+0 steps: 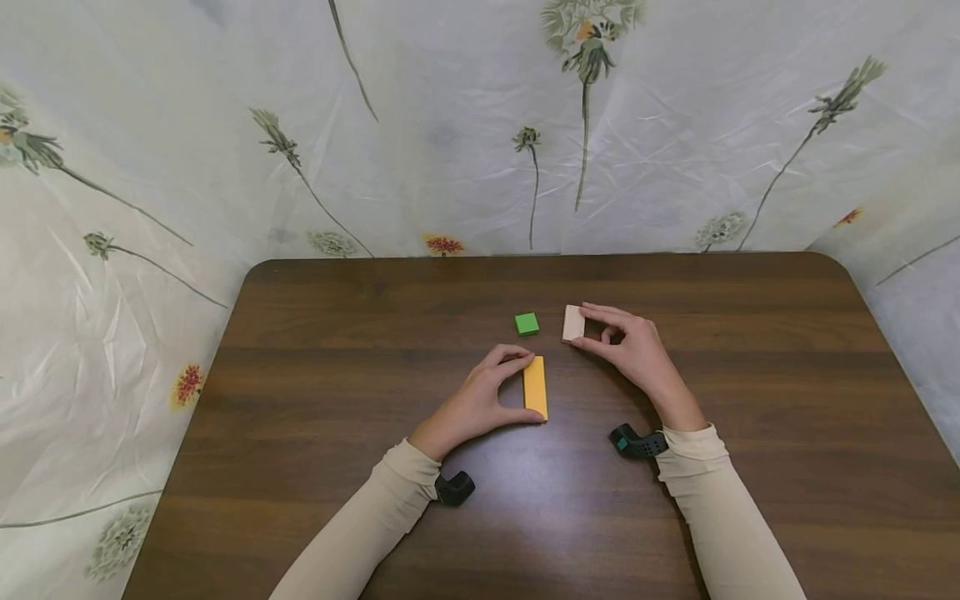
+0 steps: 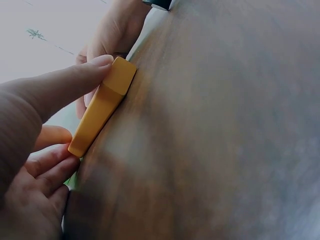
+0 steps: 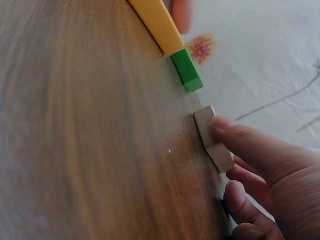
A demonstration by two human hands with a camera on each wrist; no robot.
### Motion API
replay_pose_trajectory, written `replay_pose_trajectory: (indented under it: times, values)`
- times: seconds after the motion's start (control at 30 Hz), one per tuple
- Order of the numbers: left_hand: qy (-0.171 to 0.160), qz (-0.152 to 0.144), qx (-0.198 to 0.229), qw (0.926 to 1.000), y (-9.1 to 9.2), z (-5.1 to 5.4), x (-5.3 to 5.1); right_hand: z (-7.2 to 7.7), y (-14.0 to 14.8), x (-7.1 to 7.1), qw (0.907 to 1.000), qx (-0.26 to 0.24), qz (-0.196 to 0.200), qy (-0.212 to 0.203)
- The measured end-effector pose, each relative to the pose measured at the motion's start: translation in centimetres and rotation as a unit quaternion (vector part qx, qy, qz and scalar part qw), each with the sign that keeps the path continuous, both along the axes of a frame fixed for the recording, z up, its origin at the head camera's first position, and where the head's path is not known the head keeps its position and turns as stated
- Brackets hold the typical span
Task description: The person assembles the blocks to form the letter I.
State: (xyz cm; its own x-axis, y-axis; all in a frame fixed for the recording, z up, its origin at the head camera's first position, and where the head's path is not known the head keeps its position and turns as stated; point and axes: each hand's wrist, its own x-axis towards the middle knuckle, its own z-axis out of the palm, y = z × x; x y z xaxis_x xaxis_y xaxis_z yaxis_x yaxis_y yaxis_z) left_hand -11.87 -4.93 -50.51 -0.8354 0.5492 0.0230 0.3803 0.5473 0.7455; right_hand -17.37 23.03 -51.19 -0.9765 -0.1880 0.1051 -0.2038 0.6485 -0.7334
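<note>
On the brown table lies a long yellow block [image 1: 535, 388], which my left hand [image 1: 480, 402] pinches by its two ends, thumb at the near end and fingers at the far end. My right hand [image 1: 636, 348] holds a pale wooden block [image 1: 572, 323] between thumb and fingers, farther back and to the right. Between the hands, beyond the yellow block, sits a small green block [image 1: 527, 324] that neither hand touches. In the right wrist view the pale block [image 3: 212, 137] shows the thumb on its face, with the green block [image 3: 187, 71] a short way off.
The dark wooden table [image 1: 337, 417] has rounded far corners. Behind it and along the sides hangs a whitish sheet [image 1: 450, 100] printed with flowers. Black straps with small devices, one of them a wrist camera [image 1: 636, 442], sit on both wrists near beige sleeves.
</note>
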Motion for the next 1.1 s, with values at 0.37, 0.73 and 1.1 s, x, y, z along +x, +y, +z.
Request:
replay_pose_trajectory:
  times: [0.37,0.73,1.1]
  values:
    - [0.001,-0.002,0.003,1.0,-0.01,-0.06,0.01,-0.1,0.0,0.03,0.9999,-0.008,0.003,0.009]
    - [0.001,-0.002,0.007,1.0,0.0,0.04,-0.02,0.16,-0.02,0.19,0.9999,0.01,0.004,0.013]
    - [-0.011,-0.001,0.01,0.9999,-0.11,0.13,0.06,0.35,-0.01,0.27,0.9996,0.009,0.011,0.023]
